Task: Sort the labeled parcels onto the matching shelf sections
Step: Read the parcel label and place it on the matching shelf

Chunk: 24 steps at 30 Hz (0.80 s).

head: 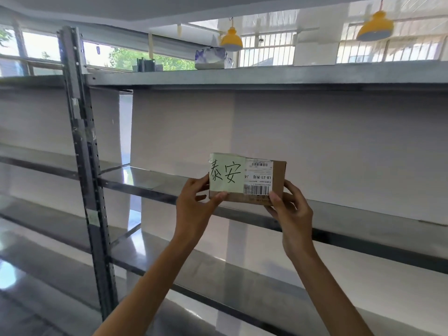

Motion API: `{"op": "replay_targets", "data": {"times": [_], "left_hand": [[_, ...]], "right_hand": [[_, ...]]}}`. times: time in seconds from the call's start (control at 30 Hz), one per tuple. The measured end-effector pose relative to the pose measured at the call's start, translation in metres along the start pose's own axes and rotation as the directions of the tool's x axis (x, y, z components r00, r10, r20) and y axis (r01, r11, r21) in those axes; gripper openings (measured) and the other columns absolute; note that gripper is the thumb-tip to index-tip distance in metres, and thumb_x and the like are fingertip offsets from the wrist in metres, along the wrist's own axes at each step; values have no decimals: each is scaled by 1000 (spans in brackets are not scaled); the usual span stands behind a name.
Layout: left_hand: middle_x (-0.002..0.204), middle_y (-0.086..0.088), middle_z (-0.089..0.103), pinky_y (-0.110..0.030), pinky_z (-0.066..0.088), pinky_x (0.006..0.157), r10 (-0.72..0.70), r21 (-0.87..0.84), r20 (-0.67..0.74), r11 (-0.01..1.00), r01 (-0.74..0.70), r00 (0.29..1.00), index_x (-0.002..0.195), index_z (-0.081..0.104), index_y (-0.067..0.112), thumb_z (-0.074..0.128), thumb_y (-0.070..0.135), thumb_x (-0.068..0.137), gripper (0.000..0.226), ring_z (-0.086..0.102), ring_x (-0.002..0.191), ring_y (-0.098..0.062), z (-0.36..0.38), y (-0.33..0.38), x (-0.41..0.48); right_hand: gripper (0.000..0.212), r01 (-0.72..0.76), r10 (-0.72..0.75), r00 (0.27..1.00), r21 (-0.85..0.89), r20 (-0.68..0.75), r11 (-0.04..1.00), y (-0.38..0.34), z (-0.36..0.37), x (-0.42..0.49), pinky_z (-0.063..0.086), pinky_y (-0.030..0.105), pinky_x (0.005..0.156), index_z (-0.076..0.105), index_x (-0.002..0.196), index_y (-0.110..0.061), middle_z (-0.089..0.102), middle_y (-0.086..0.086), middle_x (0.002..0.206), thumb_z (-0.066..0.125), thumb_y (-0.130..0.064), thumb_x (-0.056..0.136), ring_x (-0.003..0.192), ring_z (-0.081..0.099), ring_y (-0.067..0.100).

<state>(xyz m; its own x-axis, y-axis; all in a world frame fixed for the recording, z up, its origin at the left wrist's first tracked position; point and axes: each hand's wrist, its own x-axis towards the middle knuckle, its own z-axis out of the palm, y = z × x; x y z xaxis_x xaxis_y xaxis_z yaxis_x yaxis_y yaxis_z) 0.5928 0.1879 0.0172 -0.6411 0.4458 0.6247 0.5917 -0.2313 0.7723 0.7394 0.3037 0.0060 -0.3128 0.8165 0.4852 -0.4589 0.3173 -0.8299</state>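
- Two hands on one parcel: my left hand (194,204) pinches the lower left corner of the cardboard parcel (247,179), my right hand (289,209) clasps its lower right corner, fingers closed on the box.
- I hold the parcel upright in the air, in front of the middle shelf (363,214) — its bottom edge near the shelf's front lip, though I cannot tell whether it touches.
- A pale green note (226,173) with two handwritten characters faces me, beside a printed shipping label (258,178) that reads upside down.
- My judgement: I am at the reading-and-placing step, nothing yet set down. Next I must match the handwritten name to a section, but I see no section tags on the rack from here.
- Shelves in view hold no parcels; only the top shelf (242,76) carries a wrapped bundle (211,58) and some dark metal pieces (145,65).
- Then — slide the box in flat and let go with both hands.
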Motion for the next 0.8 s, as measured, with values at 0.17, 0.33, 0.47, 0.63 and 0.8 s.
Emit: {"op": "replay_targets", "data": {"times": [0.17,0.33,0.47,0.63,0.8], "left_hand": [[113,7,61,-2,49,72,-13,17,-8,1000,13,1000,123,60,19,75,23,75,50,61,100,-11,-35,-19,15],[115,8,63,-10,50,74,-11,11,-28,1000,12,1000,122,59,20,75,24,75,50,61,99,-9,-59,-35,35],[117,6,61,-9,52,75,-16,2,-31,1000,16,999,124,58,19,74,23,77,50,60,101,-11,-71,-53,56],[119,4,60,-14,53,81,-14,-19,-14,1000,14,1000,126,57,19,72,24,78,50,61,102,-14,-81,-81,87],[122,-1,62,-25,54,87,-19,-33,-8,999,19,1000,121,57,20,73,24,77,47,62,103,-17,-84,-112,125]], "right_hand": [[39,8,-8,1000,-13,-24,1000,17,40,-8,59,29,81,57,121,-25,70,-2,107,68,-19,84,102,67,18],[42,5,-5,1000,2,-26,1000,30,75,0,58,30,82,56,124,-22,70,0,107,68,-19,83,103,67,19],[42,17,-17,1000,5,-5,1000,41,99,14,58,27,81,56,123,-20,70,0,106,68,-18,83,101,67,17],[38,16,-16,1000,17,-13,1000,66,127,37,58,22,76,58,120,-21,70,2,106,68,-17,83,102,67,18],[37,39,-39,999,5,-23,999,93,151,66,58,26,79,59,118,-26,71,1,106,69,-21,82,102,67,18]]}}
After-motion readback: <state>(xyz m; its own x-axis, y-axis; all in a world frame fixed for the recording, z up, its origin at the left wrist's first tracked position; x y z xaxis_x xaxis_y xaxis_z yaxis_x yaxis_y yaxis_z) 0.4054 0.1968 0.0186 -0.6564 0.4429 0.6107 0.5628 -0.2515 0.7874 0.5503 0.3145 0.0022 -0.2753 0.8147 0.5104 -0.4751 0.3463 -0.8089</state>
